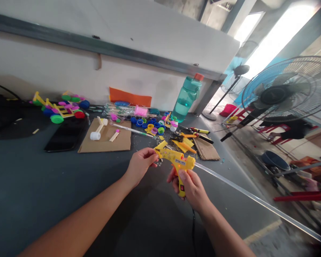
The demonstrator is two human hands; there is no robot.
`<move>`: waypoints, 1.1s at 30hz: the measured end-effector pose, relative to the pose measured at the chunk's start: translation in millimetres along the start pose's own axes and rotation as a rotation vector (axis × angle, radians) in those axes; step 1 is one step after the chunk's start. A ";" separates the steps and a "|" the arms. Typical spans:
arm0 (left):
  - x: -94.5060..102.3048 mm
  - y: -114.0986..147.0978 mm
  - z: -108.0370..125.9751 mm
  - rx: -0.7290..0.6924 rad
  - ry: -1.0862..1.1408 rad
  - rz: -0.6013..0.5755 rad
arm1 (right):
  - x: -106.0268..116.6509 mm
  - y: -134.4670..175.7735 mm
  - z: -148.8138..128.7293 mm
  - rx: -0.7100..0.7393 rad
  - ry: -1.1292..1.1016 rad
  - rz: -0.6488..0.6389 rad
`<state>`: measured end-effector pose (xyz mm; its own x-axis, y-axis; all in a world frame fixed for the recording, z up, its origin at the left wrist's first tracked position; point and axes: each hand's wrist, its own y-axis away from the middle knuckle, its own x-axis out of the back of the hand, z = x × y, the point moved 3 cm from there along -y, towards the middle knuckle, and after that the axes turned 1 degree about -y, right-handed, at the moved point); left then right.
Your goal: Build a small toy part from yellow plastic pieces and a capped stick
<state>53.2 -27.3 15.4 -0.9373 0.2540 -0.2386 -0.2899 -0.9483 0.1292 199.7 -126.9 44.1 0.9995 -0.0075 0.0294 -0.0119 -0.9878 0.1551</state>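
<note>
My right hand (pixel 191 187) is wrapped round the handle of a yellow hot glue gun (pixel 173 157). A long clear glue stick (pixel 246 192) runs out of its back end to the lower right. At the nozzle, my left hand (pixel 143 164) pinches a small flat yellow piece (pixel 161 145). The fingers partly hide where nozzle and piece meet, so I cannot tell if they touch. Beyond my left hand lies a cardboard sheet (pixel 109 142) with white caps (pixel 95 136) and short wooden sticks (pixel 114 135) on it.
Coloured bottle caps (pixel 149 126), pliers (pixel 196 135) and yellow scraps (pixel 184 145) lie behind the glue gun. A teal water bottle (pixel 186 100) stands near the wall. At left are a black phone (pixel 65 137) and assembled stick-and-cap pieces (pixel 60 109). A fan (pixel 275 94) stands at right.
</note>
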 end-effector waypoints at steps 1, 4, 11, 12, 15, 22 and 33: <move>-0.2 0.0 0.1 0.001 0.000 -0.002 | 0.0 0.2 0.3 0.001 0.004 -0.003; -0.6 -0.1 0.2 0.003 0.004 -0.002 | 0.1 0.6 0.6 0.008 0.017 -0.007; 0.2 0.1 0.0 0.002 0.018 0.000 | 1.0 1.0 1.7 0.001 0.020 0.000; 0.4 0.2 0.3 0.004 0.020 0.004 | 1.1 1.3 1.8 0.002 0.020 0.000; 0.3 0.9 1.9 0.015 0.026 0.020 | 1.2 1.6 2.1 0.000 0.025 0.001; -0.2 1.8 4.7 0.037 0.063 0.062 | 1.1 0.1 1.2 -0.001 0.038 0.001; 5.8 -1.2 1.0 0.052 0.155 0.062 | -1.8 -0.5 -3.0 0.028 -0.038 -0.003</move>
<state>47.9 -24.5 14.8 -0.9137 0.1595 -0.3739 -0.2462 -0.9490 0.1968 197.8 -125.9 46.9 0.9999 -0.0099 -0.0082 -0.0088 -0.9918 0.1275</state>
